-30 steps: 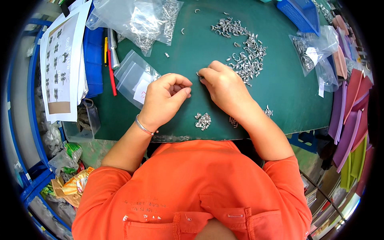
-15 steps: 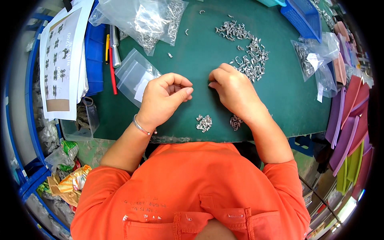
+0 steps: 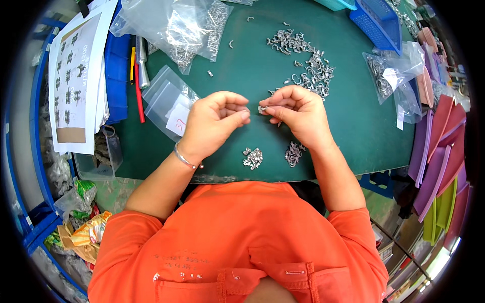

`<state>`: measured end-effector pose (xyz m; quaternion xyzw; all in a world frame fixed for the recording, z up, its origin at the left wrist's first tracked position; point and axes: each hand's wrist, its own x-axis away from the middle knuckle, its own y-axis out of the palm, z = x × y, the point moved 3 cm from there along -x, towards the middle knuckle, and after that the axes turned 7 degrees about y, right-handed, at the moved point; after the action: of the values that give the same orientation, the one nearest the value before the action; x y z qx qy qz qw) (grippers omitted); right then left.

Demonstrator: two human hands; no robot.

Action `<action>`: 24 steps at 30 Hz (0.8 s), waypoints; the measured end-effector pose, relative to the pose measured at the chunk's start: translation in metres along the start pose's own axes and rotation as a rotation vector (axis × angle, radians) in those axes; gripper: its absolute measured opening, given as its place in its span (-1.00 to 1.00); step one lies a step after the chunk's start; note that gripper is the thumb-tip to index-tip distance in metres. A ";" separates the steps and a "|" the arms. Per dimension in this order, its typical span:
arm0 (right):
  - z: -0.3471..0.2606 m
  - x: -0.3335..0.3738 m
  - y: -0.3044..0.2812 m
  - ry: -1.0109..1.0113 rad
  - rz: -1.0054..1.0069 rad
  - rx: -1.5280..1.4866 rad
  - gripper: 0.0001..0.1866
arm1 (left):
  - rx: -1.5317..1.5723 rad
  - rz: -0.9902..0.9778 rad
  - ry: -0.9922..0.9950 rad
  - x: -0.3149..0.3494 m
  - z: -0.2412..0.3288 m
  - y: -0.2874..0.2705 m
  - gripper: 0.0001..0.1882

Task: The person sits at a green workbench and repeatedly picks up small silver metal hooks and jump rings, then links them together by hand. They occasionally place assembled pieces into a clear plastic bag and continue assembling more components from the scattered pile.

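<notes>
Over a green work mat [image 3: 353, 131], my left hand [image 3: 214, 123] and my right hand [image 3: 295, 113] meet fingertip to fingertip. A small silver metal clip [image 3: 261, 108] is pinched in my right fingers. The left fingers are curled shut, pinching something tiny that I cannot make out. Below the hands lie two small heaps of metal clips [image 3: 252, 158] [image 3: 293, 153]. Beyond the right hand a larger scatter of loose clips [image 3: 310, 63] is spread out.
A small zip bag [image 3: 169, 103] lies left of my left hand. A big clear bag of clips [image 3: 187, 28] sits at the back, more bags [image 3: 391, 73] at the right. A printed sheet [image 3: 76, 81], blue bin [image 3: 118, 76], pens [image 3: 136, 76], blue basket [image 3: 376, 20] and coloured folders [image 3: 437, 161] ring the mat.
Both hands drew back from the clip scatter toward me and came together, fingertips now meeting at the mat's middle. The view shifted slightly.
</notes>
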<state>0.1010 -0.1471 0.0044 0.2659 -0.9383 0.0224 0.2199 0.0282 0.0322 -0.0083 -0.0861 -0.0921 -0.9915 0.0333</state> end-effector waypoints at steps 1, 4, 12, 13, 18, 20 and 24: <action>0.000 0.000 0.002 0.005 0.002 0.010 -0.88 | 0.013 -0.012 -0.039 -0.001 0.001 0.004 -0.74; 0.002 0.001 0.006 -0.048 0.019 0.068 -0.89 | 0.099 -0.007 -0.163 -0.006 0.002 0.012 -0.71; 0.006 0.005 0.009 -0.109 0.054 0.050 -0.89 | -0.072 0.035 -0.053 -0.004 -0.002 0.016 -0.85; 0.005 0.005 0.009 -0.104 0.048 0.042 -0.89 | -0.113 0.041 -0.031 -0.003 -0.003 0.016 -0.86; 0.006 0.006 0.009 -0.167 0.042 0.174 -0.90 | -0.326 0.060 0.079 -0.002 0.004 0.016 -0.87; 0.003 0.008 0.010 -0.230 0.064 0.279 -0.89 | -0.374 0.055 0.100 0.000 0.006 0.016 -0.87; -0.006 0.015 0.018 -0.640 0.093 0.697 -0.84 | -0.221 0.055 0.009 -0.001 0.000 0.012 -0.88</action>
<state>0.0829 -0.1383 0.0178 0.2750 -0.9064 0.2627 -0.1838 0.0305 0.0202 -0.0066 -0.0872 0.0204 -0.9947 0.0512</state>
